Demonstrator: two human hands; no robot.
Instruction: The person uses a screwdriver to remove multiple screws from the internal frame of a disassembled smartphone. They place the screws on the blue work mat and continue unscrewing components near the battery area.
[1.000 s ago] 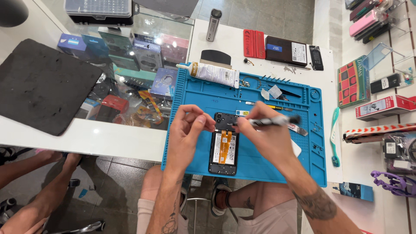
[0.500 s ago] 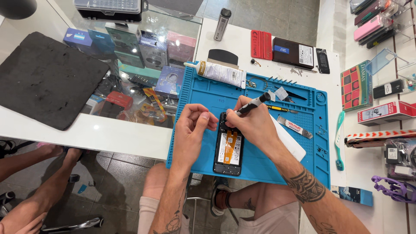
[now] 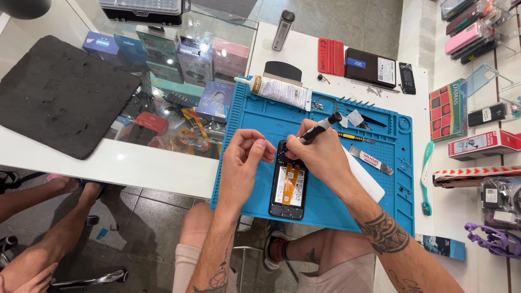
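The opened phone (image 3: 287, 184) lies back-up near the front edge of the blue mat (image 3: 260, 116), its dark frame bare around an orange flex strip and a pale battery. My left hand (image 3: 244, 163) pinches its top left corner with fingers together; my right hand (image 3: 317, 157) is clamped on a black screwdriver (image 3: 320, 126), tip at the phone's top edge (probably on a screw, too small to tell). A glue tube (image 3: 279, 90) lies at the mat's far edge, a metal scraper (image 3: 370, 159) just right of my wrist. Since half a second ago, the screwdriver has tilted more upright.
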